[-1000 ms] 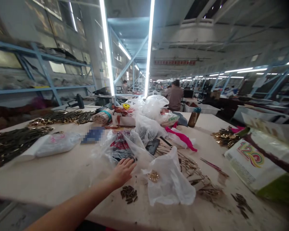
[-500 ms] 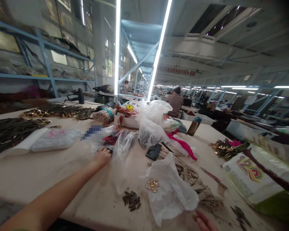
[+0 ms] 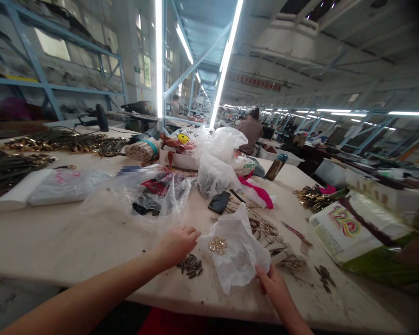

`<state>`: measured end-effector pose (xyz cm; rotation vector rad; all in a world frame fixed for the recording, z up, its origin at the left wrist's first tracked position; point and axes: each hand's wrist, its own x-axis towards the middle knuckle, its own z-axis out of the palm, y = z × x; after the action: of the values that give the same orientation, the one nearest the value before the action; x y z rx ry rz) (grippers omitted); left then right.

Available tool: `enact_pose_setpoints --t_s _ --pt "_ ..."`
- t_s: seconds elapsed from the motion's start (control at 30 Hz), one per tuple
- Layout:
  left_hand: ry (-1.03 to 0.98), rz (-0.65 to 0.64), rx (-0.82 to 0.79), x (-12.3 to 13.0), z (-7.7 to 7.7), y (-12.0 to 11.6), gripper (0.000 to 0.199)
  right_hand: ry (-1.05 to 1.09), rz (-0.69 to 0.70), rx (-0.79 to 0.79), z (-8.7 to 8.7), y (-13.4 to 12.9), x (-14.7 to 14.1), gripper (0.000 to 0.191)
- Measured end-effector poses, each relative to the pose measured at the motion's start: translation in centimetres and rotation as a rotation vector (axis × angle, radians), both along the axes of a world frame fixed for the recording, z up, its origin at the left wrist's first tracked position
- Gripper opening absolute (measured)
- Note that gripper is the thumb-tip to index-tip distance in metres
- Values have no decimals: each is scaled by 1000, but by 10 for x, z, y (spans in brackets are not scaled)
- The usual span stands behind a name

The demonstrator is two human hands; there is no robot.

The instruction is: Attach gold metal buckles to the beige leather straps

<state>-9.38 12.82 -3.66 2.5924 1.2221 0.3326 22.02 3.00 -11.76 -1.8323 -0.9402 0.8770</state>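
A crumpled white plastic bag (image 3: 239,253) lies on the table, with several gold-coloured metal buckles (image 3: 218,245) gathered on its left part. My right hand (image 3: 273,283) pinches the bag's lower right edge between thumb and fingers. At the bag's left corner is my left hand (image 3: 178,244), its fingers bent together and seemingly gripping the plastic; the fingertips are partly blurred. Just below my left hand sits a small heap of dark, short pieces (image 3: 191,266). Behind the bag lie a black phone-like slab (image 3: 219,203) and a tangle of beige straps (image 3: 265,228).
Clear plastic bags (image 3: 174,200) spread across the table's middle. Scissors (image 3: 296,232) and a large white-green package (image 3: 349,228) lie to the right. A bottle (image 3: 276,166) stands farther back. Dark straps with gold fittings (image 3: 66,142) cover the far left. A person (image 3: 250,132) is in the background.
My left hand has left the black item among the clear bags and moved right to the white bag. My right hand has come in and taken the bag's edge. The view has shifted.
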Motion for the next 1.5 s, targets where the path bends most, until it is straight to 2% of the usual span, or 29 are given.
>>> enact_pose_setpoints --t_s 0.07,0.1,0.13,0.2,0.27,0.33,0.47,0.6,0.7,0.8,0.87,0.9,1.0,1.07,1.13,1.23,1.3,1.5 --pt "-32 46 -88 28 -17 5 50 -28 48 7 -1 -1 -3 40" --pt "-51 76 -128 39 -25 11 53 -39 66 9 -1 -2 -5 40" --pt "-71 97 -157 48 -32 17 51 -37 65 10 -1 -3 -8 40" --pt "-134 124 -240 60 -43 30 30 -39 88 22 1 -4 -13 41" --pt "-215 156 -335 67 -47 39 13 -57 141 58 5 0 -20 40" --pt "-313 220 -425 68 -45 45 11 -90 191 113 11 9 -31 35" --pt "-553 403 -516 49 -33 55 14 -159 234 235 29 46 -63 27" --pt "-739 592 -528 9 -17 68 20 -165 359 348 43 80 -108 40" --pt "-789 684 -490 -19 -9 76 33 -187 435 353 42 84 -128 59" --pt "-784 730 -385 -35 -5 77 56 -302 453 357 34 67 -111 50" --pt "-749 684 -243 -35 -5 72 63 -425 425 364 29 48 -76 40" --pt "-706 611 -136 -31 -6 68 63 -492 397 362 27 39 -54 37" --pt "-490 276 197 -3 -9 47 54 -675 258 310 22 13 16 40" --pt "-326 74 278 26 -12 30 44 -772 141 252 19 3 52 44" --pt "-170 -72 247 59 -13 12 37 -837 40 194 14 2 72 49" --pt "23 -187 120 100 -15 -8 41 -884 -49 139 4 12 73 53" --pt "102 -211 48 115 -17 -13 45 -897 -81 132 -1 21 64 50" --pt "165 -178 -5 120 -37 -5 50 -871 -84 192 -8 35 35 42"
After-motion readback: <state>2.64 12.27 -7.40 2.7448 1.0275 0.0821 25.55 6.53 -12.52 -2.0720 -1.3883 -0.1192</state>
